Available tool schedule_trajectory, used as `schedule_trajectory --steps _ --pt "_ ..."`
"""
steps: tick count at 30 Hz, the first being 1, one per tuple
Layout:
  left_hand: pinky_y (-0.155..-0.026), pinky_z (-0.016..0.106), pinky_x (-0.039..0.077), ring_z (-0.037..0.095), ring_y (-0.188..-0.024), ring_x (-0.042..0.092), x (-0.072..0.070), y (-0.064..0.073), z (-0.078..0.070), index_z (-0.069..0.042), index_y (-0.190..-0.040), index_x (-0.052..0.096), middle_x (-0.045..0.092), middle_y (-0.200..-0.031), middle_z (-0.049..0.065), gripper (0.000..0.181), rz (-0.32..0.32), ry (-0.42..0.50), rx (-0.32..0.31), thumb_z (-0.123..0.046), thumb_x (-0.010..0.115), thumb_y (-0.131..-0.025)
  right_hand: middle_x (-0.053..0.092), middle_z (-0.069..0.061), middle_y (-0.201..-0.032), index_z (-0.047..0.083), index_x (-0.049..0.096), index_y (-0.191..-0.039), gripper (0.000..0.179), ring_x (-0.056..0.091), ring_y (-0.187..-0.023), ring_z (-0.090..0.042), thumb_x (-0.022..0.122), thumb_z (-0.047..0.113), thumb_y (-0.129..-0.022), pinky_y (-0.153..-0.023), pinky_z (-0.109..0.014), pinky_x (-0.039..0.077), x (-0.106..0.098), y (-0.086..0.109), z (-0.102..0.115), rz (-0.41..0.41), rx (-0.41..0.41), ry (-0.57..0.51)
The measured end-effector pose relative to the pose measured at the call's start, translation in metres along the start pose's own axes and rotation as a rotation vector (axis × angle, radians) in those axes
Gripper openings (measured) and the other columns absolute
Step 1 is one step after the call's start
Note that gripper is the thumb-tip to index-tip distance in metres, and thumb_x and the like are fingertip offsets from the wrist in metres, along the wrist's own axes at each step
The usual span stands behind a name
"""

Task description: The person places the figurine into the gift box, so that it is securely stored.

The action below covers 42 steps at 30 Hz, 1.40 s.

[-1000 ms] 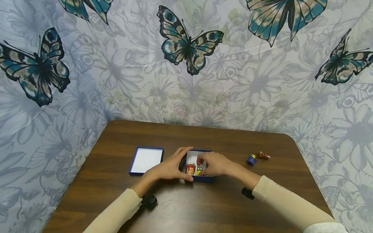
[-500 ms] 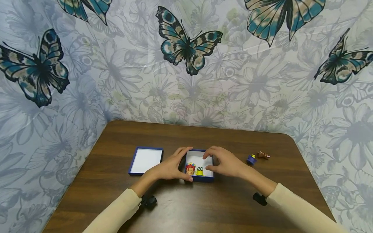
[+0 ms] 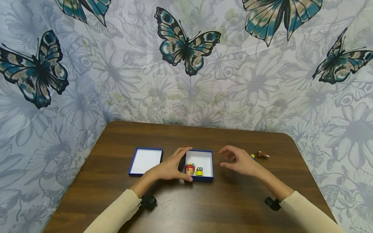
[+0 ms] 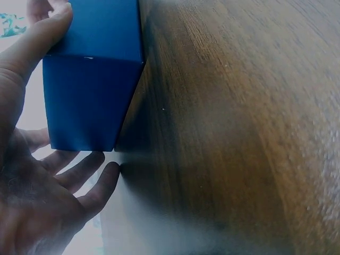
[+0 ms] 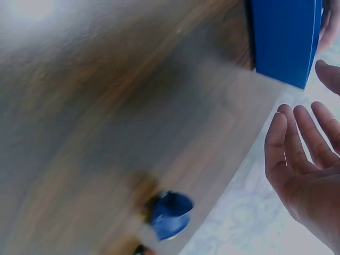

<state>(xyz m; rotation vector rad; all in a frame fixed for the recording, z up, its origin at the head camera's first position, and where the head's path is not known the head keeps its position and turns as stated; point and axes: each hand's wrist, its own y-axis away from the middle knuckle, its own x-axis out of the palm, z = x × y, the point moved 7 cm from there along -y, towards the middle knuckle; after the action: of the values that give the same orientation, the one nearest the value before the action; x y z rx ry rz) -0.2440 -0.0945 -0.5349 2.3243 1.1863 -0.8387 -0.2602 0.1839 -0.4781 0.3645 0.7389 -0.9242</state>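
Note:
A blue box (image 3: 208,178) with a white inside lies in the middle of the table. Two small toy figures sit in its front left part: one with a red top (image 3: 190,169), one yellow with big eyes (image 3: 199,171). My left hand (image 3: 170,166) holds the box at its left side, thumb at the front and fingers at the back; the left wrist view shows the thumb against the blue wall (image 4: 90,101). Holding nothing, my right hand (image 3: 240,161) hovers between the box and a blue and yellow toy figure (image 5: 171,215), which it partly hides in the head view.
A blue-rimmed white lid (image 3: 146,160) lies left of the box. At the right is a small brown toy figure (image 3: 263,155). The wooden table (image 3: 204,207) ends at a wall hanging with butterflies (image 3: 187,42).
My right hand has come out of the box and moved right, towards the blue and yellow figure. The yellow figure in the box has come into full view. The left hand has stayed put.

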Motion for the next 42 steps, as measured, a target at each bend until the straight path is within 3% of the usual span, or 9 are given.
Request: schedule_trajectory --steps 6,20,27,32,38,42 --pt "-0.119 0.062 0.044 0.034 -0.151 0.046 0.000 0.000 0.000 -0.047 -0.169 0.017 0.028 -0.173 0.003 0.122 -0.001 -0.002 -0.005 -0.064 0.093 -0.076 0.071 -0.018 -0.136 0.021 0.065 -0.134 0.042 0.074 -0.113 -0.035 0.084 0.028 -0.097 -0.090 -0.046 0.064 -0.013 0.014 -0.021 -0.063 0.045 -0.002" --pt "-0.120 0.062 0.044 0.033 -0.153 0.044 0.001 0.000 0.001 -0.048 -0.169 0.016 0.027 -0.174 0.002 0.121 0.001 0.009 -0.007 -0.062 0.093 -0.076 0.073 -0.018 -0.132 0.011 0.066 -0.135 0.045 0.075 -0.104 -0.031 0.085 0.019 -0.095 -0.078 -0.025 0.059 -0.043 0.049 -0.055 -0.253 0.107 0.024" --pt "-0.120 0.062 0.044 0.033 -0.152 0.045 0.001 0.000 0.001 -0.049 -0.169 0.016 0.027 -0.173 0.002 0.121 0.000 0.011 -0.008 -0.062 0.093 -0.076 0.075 -0.019 -0.127 0.005 0.067 -0.133 0.046 0.072 -0.107 -0.037 0.086 0.019 -0.094 -0.090 -0.043 0.061 -0.051 0.062 -0.069 -0.316 0.120 0.127" --pt "-0.120 0.063 0.044 0.035 -0.152 0.044 0.001 0.001 0.000 -0.049 -0.169 0.016 0.026 -0.174 0.003 0.121 0.004 0.015 -0.012 -0.062 0.093 -0.077 0.073 -0.022 -0.122 -0.001 0.067 -0.132 0.053 0.069 -0.109 -0.040 0.090 0.019 -0.089 -0.093 -0.047 0.059 -0.053 0.068 -0.081 -0.324 0.122 0.196" --pt "-0.119 0.063 0.044 0.034 -0.152 0.045 0.001 0.000 0.001 -0.048 -0.169 0.016 0.026 -0.174 0.002 0.121 0.002 0.006 -0.006 -0.064 0.092 -0.077 0.061 -0.026 -0.133 -0.002 0.059 -0.142 0.067 0.065 -0.118 -0.039 0.089 0.029 -0.091 -0.100 -0.055 0.055 -0.045 0.072 -0.099 -0.236 0.234 0.152" --pt "-0.120 0.063 0.044 0.034 -0.152 0.045 0.001 0.000 0.002 -0.047 -0.170 0.016 0.027 -0.174 0.002 0.121 -0.002 0.005 -0.002 -0.064 0.092 -0.077 0.056 -0.031 -0.135 -0.006 0.053 -0.145 0.070 0.066 -0.115 -0.042 0.086 0.028 -0.094 -0.098 -0.058 0.057 -0.041 0.071 -0.105 -0.205 0.268 0.133"
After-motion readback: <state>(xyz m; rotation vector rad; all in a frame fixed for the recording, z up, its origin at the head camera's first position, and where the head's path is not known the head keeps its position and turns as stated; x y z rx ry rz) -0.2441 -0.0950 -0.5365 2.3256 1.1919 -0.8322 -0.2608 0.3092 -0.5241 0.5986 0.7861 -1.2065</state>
